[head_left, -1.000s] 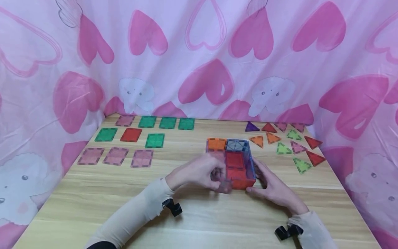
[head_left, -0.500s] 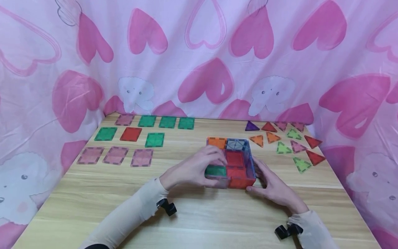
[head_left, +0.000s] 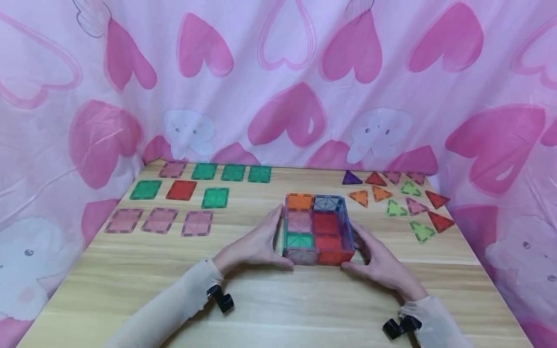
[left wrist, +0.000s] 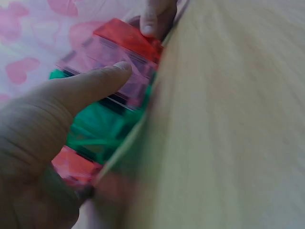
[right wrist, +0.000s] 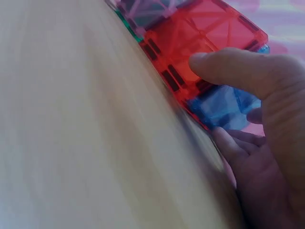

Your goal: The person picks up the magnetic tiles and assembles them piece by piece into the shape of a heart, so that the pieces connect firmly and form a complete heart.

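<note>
1 low box [head_left: 336, 257] of see-through plastic stands on our worktop [head_left: 261, 309], between our left hand [head_left: 254, 246] and our right hand [head_left: 385, 263]; our left hand lies along the box's left side, fingers extended, thumb straight and pointing across at the near left corner; our right hand lies along the right side, thumb reaching to the near right corner; each is spread loosely about its side and neither pinches anything; how firmly they press, we cannot tell.

we see a pale purple panel [head_left: 301, 257] beside a red panel [right wrist: 205, 38] on the box's near face; a green panel [left wrist: 97, 126] shows on the left side, and the right wall [head_left: 346, 232] is blue; orange and grey-blue show at the far end; pink, green and red show inside.

well to the left we have 10 square tiles [head_left: 181, 190], 5 green, 4 pink and 1 red; to the right lie 12 triangles [head_left: 441, 221] in several colours; behind hangs a pink cloth [head_left: 243, 82] with hearts.
</note>
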### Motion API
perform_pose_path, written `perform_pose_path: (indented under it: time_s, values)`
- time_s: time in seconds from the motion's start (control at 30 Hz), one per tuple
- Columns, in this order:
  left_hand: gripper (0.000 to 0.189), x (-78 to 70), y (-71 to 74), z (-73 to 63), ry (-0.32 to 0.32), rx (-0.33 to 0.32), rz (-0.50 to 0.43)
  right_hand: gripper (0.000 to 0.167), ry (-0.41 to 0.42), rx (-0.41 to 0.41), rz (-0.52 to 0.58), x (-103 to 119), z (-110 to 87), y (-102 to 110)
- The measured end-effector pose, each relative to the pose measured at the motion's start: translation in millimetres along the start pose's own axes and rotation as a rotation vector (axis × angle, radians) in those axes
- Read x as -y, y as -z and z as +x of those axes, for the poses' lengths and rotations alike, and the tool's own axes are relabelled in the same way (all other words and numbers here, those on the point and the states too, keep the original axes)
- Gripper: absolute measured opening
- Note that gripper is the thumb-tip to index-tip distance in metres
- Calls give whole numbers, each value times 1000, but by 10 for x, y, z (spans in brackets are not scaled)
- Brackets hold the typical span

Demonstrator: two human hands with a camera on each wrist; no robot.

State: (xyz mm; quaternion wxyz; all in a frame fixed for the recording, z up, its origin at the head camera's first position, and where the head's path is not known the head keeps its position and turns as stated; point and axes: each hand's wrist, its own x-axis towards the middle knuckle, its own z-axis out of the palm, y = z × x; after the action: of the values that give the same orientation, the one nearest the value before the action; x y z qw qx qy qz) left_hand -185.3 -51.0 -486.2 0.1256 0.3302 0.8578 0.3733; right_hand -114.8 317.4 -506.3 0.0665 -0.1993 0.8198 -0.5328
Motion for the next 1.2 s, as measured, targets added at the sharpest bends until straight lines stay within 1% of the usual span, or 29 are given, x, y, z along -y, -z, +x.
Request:
perform_pose_path:
  time_s: [0.03, 0.1, 0.23, 0.3, 0.33, 0.37, 0.43, 0.5, 0.57, 0.63, 0.67, 0.7, 0.77, 0.83, 0.87, 0.93, 1.03, 1.13, 1.2]
  values:
    - [156, 40, -2, -13, 8, -1, -12, 115, -6, -11, -8, 3, 28, -27]
    - [153, 122, -1, -27, 17, -14, -32, 118, -16, -43, -72, 10, 93, -81]
    - [151, 227, 25, -31, 21, -51, -50, 132, -28, -97, -153, 7, 267, -172]
    - [151, 270, 50, -27, 5, -46, -68, 137, -21, -106, -169, 2, 333, -193]
    - [153, 297, 69, -23, -7, -40, -80, 139, -13, -103, -157, -3, 360, -200]
    - [154, 328, 93, -18, -25, -35, -98, 140, -15, -105, -165, -5, 373, -204]
    - [154, 413, 153, -11, -71, -52, -127, 140, -17, -101, -161, -10, 390, -209]
    - [146, 501, 214, -2, -114, -97, -181, 139, -16, -92, -146, -14, 398, -213]
    - [123, 578, 258, 14, -160, -176, -207, 138, -22, -90, -134, -21, 399, -216]
    - [96, 637, 278, 55, -185, -254, -238, 137, -24, -90, -118, -26, 392, -210]
    - [86, 660, 282, 88, -198, -291, -255, 137, -22, -90, -105, -29, 389, -204]
    - [79, 681, 288, 127, -207, -327, -263, 136, -19, -91, -99, -30, 385, -199]
    - [75, 713, 297, 239, -209, -390, -268, 136, -9, -90, -79, -30, 369, -176]
    - [77, 746, 318, 350, -178, -451, -219, 135, 9, -79, -52, -30, 368, -161]
    - [78, 763, 330, 404, -157, -471, -184, 135, 14, -74, -39, -29, 369, -158]
    - [80, 794, 358, 504, -106, -485, -72, 134, 23, -66, -24, -31, 368, -157]
    - [83, 821, 393, 631, -70, -468, 99, 134, 18, -57, 5, -31, 369, -162]
    - [83, 846, 407, 721, -33, -436, 250, 133, 7, -57, 11, -32, 364, -167]
    - [80, 861, 399, 758, 16, -402, 344, 133, 1, -56, 13, -33, 353, -168]
